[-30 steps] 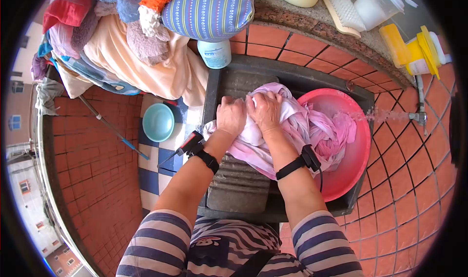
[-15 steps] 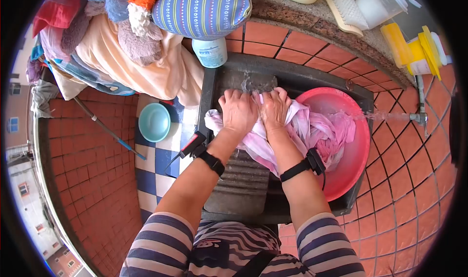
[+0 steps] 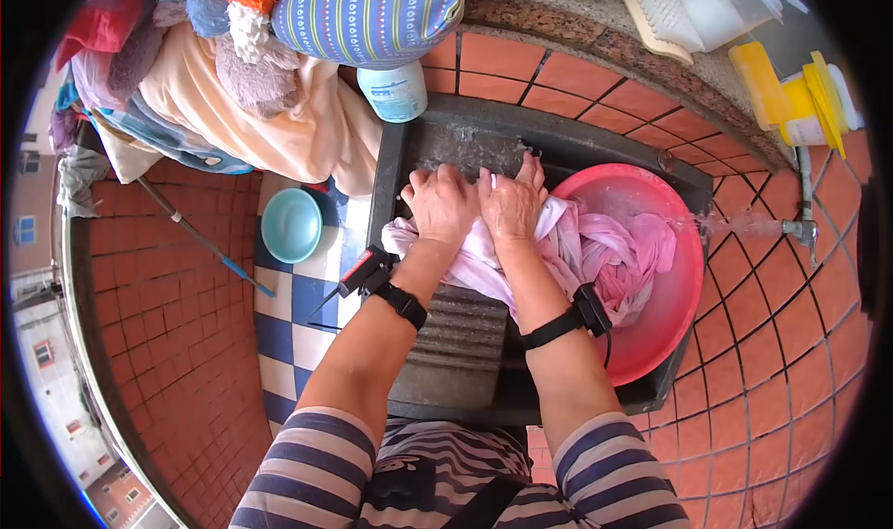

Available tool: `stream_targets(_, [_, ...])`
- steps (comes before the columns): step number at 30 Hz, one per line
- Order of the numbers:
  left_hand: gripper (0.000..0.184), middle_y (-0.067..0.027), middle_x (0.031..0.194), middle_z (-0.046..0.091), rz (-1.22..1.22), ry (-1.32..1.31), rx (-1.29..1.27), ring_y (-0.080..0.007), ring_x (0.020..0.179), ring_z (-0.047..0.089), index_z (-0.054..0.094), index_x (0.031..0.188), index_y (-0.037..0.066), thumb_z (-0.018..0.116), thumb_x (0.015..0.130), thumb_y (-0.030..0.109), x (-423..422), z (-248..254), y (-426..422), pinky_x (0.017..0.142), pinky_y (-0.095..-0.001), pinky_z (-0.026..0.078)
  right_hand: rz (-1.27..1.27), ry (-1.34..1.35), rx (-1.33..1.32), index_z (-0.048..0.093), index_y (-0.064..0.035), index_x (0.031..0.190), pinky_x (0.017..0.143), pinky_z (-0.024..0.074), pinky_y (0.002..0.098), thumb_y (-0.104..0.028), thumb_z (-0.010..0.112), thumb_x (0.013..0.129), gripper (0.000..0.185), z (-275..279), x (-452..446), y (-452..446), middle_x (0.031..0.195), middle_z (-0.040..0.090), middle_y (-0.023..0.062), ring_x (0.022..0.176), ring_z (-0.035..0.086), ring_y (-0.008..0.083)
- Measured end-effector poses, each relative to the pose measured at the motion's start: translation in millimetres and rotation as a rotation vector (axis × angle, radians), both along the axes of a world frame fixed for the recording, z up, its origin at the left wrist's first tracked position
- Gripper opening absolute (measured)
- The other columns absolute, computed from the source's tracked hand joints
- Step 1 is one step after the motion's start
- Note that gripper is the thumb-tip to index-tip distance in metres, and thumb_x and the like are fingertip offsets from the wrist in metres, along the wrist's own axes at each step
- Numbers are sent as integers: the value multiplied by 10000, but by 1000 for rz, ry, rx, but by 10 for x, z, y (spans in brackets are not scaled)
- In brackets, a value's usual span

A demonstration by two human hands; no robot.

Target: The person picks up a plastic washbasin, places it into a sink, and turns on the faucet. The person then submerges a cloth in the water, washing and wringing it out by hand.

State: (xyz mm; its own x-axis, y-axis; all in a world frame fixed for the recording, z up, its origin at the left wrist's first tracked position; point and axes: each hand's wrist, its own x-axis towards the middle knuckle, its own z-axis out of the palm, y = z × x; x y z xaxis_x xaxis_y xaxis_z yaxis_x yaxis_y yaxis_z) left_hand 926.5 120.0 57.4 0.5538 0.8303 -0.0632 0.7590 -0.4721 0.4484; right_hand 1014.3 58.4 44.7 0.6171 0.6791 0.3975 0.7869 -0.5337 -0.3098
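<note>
A wet pink and white cloth [image 3: 561, 250] lies partly on the ridged washboard [image 3: 456, 343] of a dark sink and partly in a red basin [image 3: 672, 287]. My left hand [image 3: 439, 203] presses on the cloth's left part, its fingers curled over it. Beside it, almost touching, my right hand [image 3: 512, 203] grips the same cloth with bent fingers. Water runs from the tap [image 3: 802, 229] into the basin from the right.
A blue-white container [image 3: 393, 93] stands at the sink's back left corner, below a striped pillow [image 3: 372, 17]. Piled laundry [image 3: 251, 110] hangs at the left. A teal bowl [image 3: 291, 226] sits on the floor. The stone counter [image 3: 558, 31] holds a brush [image 3: 656, 13].
Both hands have shifted slightly up the washboard over the last second, with the cloth bunched under them. Its lower fold has drawn up, showing more of the board. The view has shifted slightly.
</note>
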Motion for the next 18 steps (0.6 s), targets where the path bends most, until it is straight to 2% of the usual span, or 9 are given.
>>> stream_targets(2, [250, -154, 1152, 575, 45, -160, 360, -346, 1072, 511, 647, 1027, 110, 521, 872, 259, -160, 114, -219, 894, -489, 359, 126, 105, 64, 659, -45, 743, 854, 360, 455, -285, 605, 843, 266, 63, -115, -210, 917, 651, 104, 939, 587, 263])
stream_targets(3, [259, -153, 1191, 556, -78, -149, 232, -348, 1135, 483, 633, 1064, 127, 508, 885, 265, -429, 126, -434, 945, -496, 326, 229, 321, -17, 666, -41, 799, 894, 340, 451, -294, 612, 839, 262, 211, -269, -516, 968, 649, 103, 985, 579, 257])
stream_targets(4, [275, -170, 1206, 541, -191, -237, 68, -344, 1184, 460, 644, 1041, 115, 523, 873, 296, -756, 143, -662, 991, -527, 281, 327, 266, 20, 650, -43, 807, 894, 339, 443, -289, 624, 832, 248, 341, -442, -846, 1028, 637, 104, 1013, 571, 255])
stream_targets(6, [306, -118, 1201, 551, -390, -307, 87, -278, 1155, 483, 646, 1102, 156, 527, 866, 310, -1417, 317, -1053, 1043, -465, 210, 388, 326, 75, 598, -32, 771, 877, 332, 431, -309, 596, 843, 287, 536, -824, -1475, 1045, 623, 126, 984, 560, 293])
stream_targets(9, [297, -112, 1120, 556, -488, -407, 151, -296, 996, 508, 615, 1007, 103, 498, 856, 330, -1401, -30, -990, 889, -472, 310, 391, 222, 84, 600, -59, 718, 866, 340, 441, -344, 632, 817, 303, 272, -1089, -1546, 1051, 619, 115, 994, 551, 275])
stream_targets(11, [234, -156, 1068, 557, -216, -77, 54, -346, 935, 502, 591, 967, 64, 549, 818, 239, -553, -85, -516, 812, -478, 356, 212, 378, 53, 640, -55, 733, 876, 354, 466, -339, 613, 837, 304, -21, -329, -595, 1082, 630, 128, 1038, 547, 310])
stream_targets(13, [182, -191, 1104, 544, 18, -216, 410, -368, 1028, 488, 617, 943, 115, 603, 806, 233, 91, 4, 38, 836, -490, 371, 7, 42, 25, 678, -47, 776, 886, 365, 480, -327, 595, 856, 303, -104, 6, -35, 1099, 638, 123, 1074, 545, 318])
stream_targets(14, [145, -175, 1126, 544, 72, -281, 434, -363, 1060, 480, 631, 902, 116, 589, 827, 233, 254, -61, 133, 863, -487, 360, 1, 26, 0, 690, -44, 807, 896, 361, 472, -324, 588, 863, 304, -139, 0, -39, 1102, 637, 124, 1081, 546, 311])
stream_targets(18, [190, -153, 1120, 552, -91, -182, 222, -347, 1023, 493, 642, 913, 106, 586, 817, 260, -478, 159, -563, 898, -496, 329, 223, 332, -7, 671, -37, 899, 911, 326, 459, -328, 594, 860, 304, 261, -428, -804, 1061, 615, 126, 1017, 567, 274])
